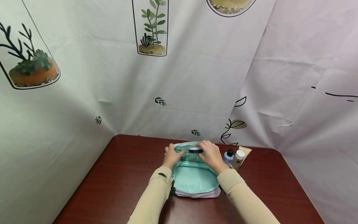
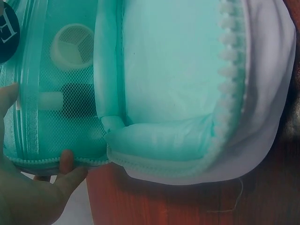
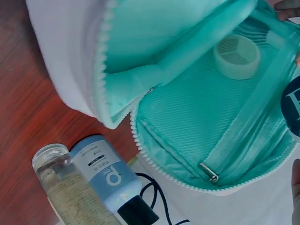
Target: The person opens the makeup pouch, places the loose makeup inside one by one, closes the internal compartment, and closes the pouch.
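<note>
A pale lilac toiletry bag (image 1: pixel 195 180) with mint lining stands unzipped, its lid raised at the back. My left hand (image 1: pixel 172 156) grips the lid's left edge, fingers at the zipper rim and thumb towards the mesh pocket (image 2: pixel 51 126). With its fingers and thumb, my right hand (image 1: pixel 211 155) holds a round jar with a dark blue end (image 1: pixel 195 150) before the pocket's opening. Behind the mesh show a round white container (image 2: pixel 72 47) with a three-part divider and a small dark-and-white item (image 2: pixel 77 99). The right wrist view shows only slivers of my right hand.
Right of the bag stand a blue bottle with a black cap (image 1: pixel 228 156), a clear bottle with a white cap (image 1: pixel 238 158) and a beige tube (image 1: pixel 246 151). A dark cord (image 3: pixel 161 194) lies by the blue bottle. Behind the brown table (image 1: pixel 134 161) hangs a printed cloth (image 1: pixel 195 93).
</note>
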`<state>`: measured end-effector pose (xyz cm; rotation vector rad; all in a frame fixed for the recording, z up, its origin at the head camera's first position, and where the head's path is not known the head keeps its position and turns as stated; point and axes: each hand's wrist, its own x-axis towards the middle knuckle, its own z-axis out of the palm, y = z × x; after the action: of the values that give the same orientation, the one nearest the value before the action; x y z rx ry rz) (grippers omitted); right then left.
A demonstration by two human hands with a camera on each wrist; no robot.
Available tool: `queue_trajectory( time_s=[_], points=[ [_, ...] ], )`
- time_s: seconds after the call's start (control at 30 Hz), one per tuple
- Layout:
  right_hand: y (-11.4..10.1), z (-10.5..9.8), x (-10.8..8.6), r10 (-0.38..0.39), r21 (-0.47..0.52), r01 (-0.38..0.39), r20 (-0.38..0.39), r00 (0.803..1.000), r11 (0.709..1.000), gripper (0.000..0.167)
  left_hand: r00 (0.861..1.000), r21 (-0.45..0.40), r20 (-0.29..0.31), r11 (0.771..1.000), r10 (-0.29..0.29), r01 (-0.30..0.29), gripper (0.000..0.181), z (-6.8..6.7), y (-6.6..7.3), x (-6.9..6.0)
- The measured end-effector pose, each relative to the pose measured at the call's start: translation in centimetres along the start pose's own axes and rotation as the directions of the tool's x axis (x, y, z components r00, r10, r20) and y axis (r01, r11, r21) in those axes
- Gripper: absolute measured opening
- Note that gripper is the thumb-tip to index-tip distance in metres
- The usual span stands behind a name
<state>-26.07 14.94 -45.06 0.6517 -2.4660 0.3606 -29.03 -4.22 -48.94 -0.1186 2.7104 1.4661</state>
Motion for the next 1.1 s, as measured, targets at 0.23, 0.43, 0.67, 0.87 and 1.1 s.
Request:
queue_trajectory(
  time_s=[0.23, 0.43, 0.67, 0.87, 1.1],
  points=[
    [0.7, 0.5, -0.8, -0.028, -0.047, 0.029, 0.031, 0.999, 0.998, 0.036, 1.000, -0.003, 0.007, 1.000, -0.001, 0.001, 0.077, 0.0, 0.1, -0.1],
    [1.0, 0.4, -0.9, 0.033, -0.012, -0.033, 0.036, 0.999, 0.999, 0.044, 1.000, -0.005, 0.012, 1.000, -0.004, 0.004, 0.076, 0.1, 0.1, 0.0],
    [1.4, 0.2, -0.9, 0.039, -0.015, -0.038, 0.063, 0.997, 0.999, 0.037, 1.000, -0.002, 0.011, 1.000, -0.013, 0.013, 0.075, 0.1, 0.1, -0.2],
    [1.3, 0.1, -0.9, 0.003, -0.036, -0.001, 0.049, 0.999, 0.999, 0.035, 1.000, 0.000, 0.014, 1.000, -0.018, 0.018, 0.074, 0.1, 0.1, -0.1],
    [1.7, 0.1, -1.0, 0.002, -0.073, 0.003, 0.066, 0.998, 0.997, 0.035, 1.000, 0.006, 0.008, 1.000, -0.029, 0.028, 0.073, 0.1, 0.3, -0.1]
  ],
)
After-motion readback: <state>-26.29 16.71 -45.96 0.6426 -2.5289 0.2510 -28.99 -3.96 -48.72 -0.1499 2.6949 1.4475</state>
